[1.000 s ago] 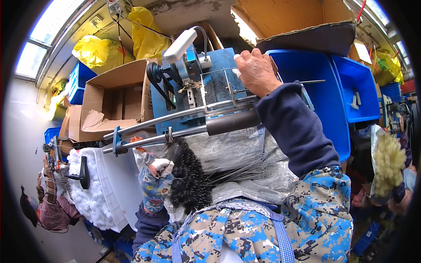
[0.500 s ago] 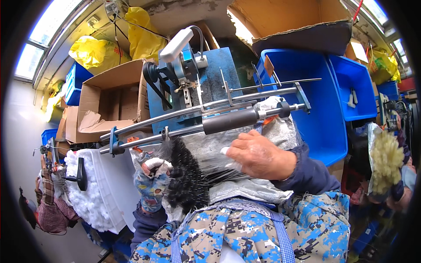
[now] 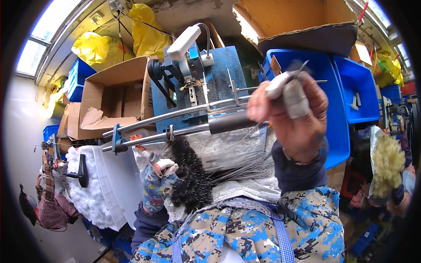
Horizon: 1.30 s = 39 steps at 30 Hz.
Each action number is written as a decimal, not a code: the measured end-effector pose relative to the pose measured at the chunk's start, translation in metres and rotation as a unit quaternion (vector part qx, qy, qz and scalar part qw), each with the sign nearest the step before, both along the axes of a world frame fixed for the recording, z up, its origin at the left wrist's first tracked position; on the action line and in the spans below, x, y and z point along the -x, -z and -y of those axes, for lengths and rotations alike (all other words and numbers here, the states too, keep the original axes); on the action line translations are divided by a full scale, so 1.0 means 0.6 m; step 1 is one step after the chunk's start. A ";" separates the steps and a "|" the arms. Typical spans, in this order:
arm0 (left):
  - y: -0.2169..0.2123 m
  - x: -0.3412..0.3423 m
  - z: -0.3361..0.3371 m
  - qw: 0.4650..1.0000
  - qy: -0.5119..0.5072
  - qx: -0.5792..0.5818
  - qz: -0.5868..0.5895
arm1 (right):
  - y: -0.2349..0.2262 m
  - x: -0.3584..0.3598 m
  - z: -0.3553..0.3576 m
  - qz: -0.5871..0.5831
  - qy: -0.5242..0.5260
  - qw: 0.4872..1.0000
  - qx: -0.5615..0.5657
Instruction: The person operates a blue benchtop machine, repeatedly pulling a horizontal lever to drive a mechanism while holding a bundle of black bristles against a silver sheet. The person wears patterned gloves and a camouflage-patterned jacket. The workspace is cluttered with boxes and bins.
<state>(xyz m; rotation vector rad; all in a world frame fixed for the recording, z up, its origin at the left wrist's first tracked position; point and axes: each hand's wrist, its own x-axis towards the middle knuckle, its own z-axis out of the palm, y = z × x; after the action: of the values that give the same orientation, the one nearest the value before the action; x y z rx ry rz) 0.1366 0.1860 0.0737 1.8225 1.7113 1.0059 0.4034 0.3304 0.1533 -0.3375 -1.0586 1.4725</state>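
A pile of black bristly pieces with thin wire stems lies over my lap on a silvery sheet, stems pointing right. My left hand, in a patterned sleeve with white-wrapped fingertips, is curled closed at the pile's left edge; what it pinches is hidden. My right hand, with white-wrapped fingers, is raised over the right end of the machine's dark roller. Its fingers are pinched together, and a small blurred dark tip shows above them; I cannot tell what it is.
Ahead stands a blue machine plate with a motor, belt and long metal rails. Cardboard boxes and blue bins flank it. White fluffy pieces and a black hairdryer are at left. Other people work at both sides.
My right hand has risen from above the wire stems, moving forward and right to cover the roller's right end. My left hand stays by the black pile. The view has shifted slightly.
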 end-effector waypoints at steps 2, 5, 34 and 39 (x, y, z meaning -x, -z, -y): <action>0.001 0.010 -0.007 0.998 -0.011 0.033 -0.045 | -0.009 -0.038 -0.032 0.057 0.048 0.996 -0.056; 0.024 0.040 -0.006 0.987 0.004 0.143 -0.079 | -0.004 -0.020 -0.068 0.349 0.151 0.896 -0.229; 0.027 0.022 -0.023 0.988 0.065 -0.002 -0.138 | 0.195 0.095 -0.169 0.753 0.170 0.562 -0.298; 0.016 0.006 -0.030 0.988 0.071 -0.051 -0.129 | 0.196 0.095 -0.171 0.748 0.167 0.567 -0.303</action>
<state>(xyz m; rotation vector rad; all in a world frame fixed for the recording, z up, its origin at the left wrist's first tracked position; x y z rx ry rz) 0.1331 0.2038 0.0644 2.1882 1.6700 0.8433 0.3465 0.4329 0.0358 -1.2972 -2.5240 0.0340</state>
